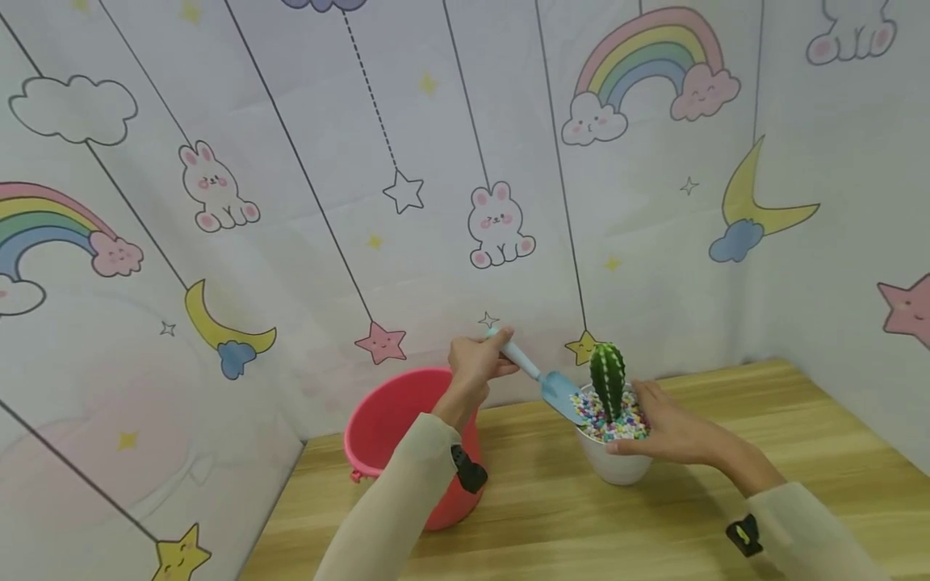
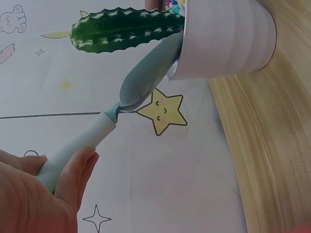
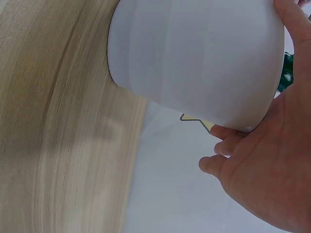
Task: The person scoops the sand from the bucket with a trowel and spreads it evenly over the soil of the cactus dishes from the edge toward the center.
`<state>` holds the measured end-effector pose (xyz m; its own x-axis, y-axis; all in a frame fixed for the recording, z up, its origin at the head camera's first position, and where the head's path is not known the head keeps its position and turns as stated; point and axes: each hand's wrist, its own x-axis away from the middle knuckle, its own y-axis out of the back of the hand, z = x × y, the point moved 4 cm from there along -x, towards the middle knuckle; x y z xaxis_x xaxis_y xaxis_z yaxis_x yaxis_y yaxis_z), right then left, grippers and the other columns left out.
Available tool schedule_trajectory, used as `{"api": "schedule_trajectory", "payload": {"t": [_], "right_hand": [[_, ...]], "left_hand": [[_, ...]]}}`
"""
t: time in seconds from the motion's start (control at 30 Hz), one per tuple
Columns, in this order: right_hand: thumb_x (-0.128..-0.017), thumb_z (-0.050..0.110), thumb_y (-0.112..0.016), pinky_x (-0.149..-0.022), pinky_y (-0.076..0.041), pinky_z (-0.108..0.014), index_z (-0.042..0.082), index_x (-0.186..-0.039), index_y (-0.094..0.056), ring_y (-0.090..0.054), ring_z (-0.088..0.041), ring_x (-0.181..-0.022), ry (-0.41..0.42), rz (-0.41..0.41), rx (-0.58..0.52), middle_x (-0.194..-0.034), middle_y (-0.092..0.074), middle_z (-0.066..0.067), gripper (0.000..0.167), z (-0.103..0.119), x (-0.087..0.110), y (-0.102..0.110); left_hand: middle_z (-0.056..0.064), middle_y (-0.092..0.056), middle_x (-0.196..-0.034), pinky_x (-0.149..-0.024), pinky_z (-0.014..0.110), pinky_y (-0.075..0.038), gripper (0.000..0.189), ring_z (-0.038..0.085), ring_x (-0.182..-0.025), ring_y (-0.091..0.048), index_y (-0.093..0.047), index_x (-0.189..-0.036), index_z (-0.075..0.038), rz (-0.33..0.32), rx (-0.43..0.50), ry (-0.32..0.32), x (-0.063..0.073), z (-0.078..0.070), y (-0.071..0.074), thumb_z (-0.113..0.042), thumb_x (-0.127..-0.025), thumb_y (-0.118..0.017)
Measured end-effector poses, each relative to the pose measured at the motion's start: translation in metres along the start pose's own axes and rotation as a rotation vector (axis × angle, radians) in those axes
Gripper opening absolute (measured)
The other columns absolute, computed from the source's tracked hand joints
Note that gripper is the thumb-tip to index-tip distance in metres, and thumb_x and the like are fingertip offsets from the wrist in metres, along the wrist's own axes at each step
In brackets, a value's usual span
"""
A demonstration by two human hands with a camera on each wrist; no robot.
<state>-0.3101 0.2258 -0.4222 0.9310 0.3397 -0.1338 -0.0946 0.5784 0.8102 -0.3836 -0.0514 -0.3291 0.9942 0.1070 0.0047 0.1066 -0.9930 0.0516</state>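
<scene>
My left hand (image 1: 475, 363) grips a small blue trowel (image 1: 561, 395) by its pale handle. The trowel's blade tips down to the left rim of a white flowerpot (image 1: 617, 468), its tip at the colourful pebbles (image 1: 592, 413). From these pebbles a green cactus (image 1: 609, 379) stands upright. My right hand (image 1: 683, 428) holds the pot at its right side, thumb toward the front and fingers round the back. In the left wrist view the trowel (image 2: 146, 73) meets the rim beside the cactus (image 2: 126, 31). The right wrist view shows the pot's smooth wall (image 3: 194, 58) against the palm.
A pink-red bucket (image 1: 363, 428) stands to the left on the wooden table (image 1: 538, 516), partly behind my left forearm. Behind the table hangs a pale cloth (image 1: 312, 266) printed with rabbits, stars and rainbows.
</scene>
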Motion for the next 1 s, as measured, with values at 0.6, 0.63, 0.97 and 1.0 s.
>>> {"api": "schedule_trajectory", "payload": {"t": [0.6,0.63,0.97,1.0], "right_hand": [[-0.087,0.061,-0.077,-0.116,-0.038,-0.077,-0.016,-0.16,-0.01,-0.028,-0.064,-0.149,-0.022,0.03,-0.02,-0.163,-0.017,-0.042,0.125,-0.001,0.001,-0.002],[-0.087,0.061,-0.077,-0.116,-0.038,-0.077,-0.016,-0.16,-0.01,-0.028,-0.064,-0.149,-0.022,0.028,-0.021,-0.163,-0.017,-0.042,0.125,-0.002,0.0,-0.002],[-0.087,0.065,-0.075,-0.123,-0.026,-0.078,-0.019,-0.158,-0.016,-0.019,-0.064,-0.153,0.009,-0.02,0.095,-0.165,-0.017,-0.044,0.125,-0.006,0.0,-0.001],[-0.087,0.066,-0.075,-0.123,-0.026,-0.077,-0.019,-0.157,-0.017,-0.019,-0.064,-0.152,0.012,-0.025,0.107,-0.165,-0.018,-0.044,0.124,-0.007,0.0,-0.001]], "left_hand": [[0.019,-0.079,-0.091,-0.067,0.032,-0.068,0.039,0.027,-0.077,-0.082,-0.078,-0.111,0.004,0.062,-0.007,-0.035,0.017,-0.009,-0.012,-0.03,-0.092,-0.083],[0.019,-0.08,-0.092,-0.067,0.031,-0.068,0.039,0.027,-0.077,-0.082,-0.078,-0.111,0.004,0.061,-0.012,-0.043,0.018,-0.01,-0.012,-0.03,-0.092,-0.083],[0.016,-0.079,-0.096,-0.067,0.031,-0.068,0.035,0.025,-0.079,-0.082,-0.078,-0.106,0.002,0.052,-0.024,-0.09,0.019,-0.021,-0.009,-0.03,-0.092,-0.083],[0.016,-0.079,-0.096,-0.067,0.032,-0.068,0.035,0.025,-0.078,-0.082,-0.078,-0.106,0.002,0.052,-0.024,-0.094,0.019,-0.021,-0.009,-0.03,-0.092,-0.083]]}}
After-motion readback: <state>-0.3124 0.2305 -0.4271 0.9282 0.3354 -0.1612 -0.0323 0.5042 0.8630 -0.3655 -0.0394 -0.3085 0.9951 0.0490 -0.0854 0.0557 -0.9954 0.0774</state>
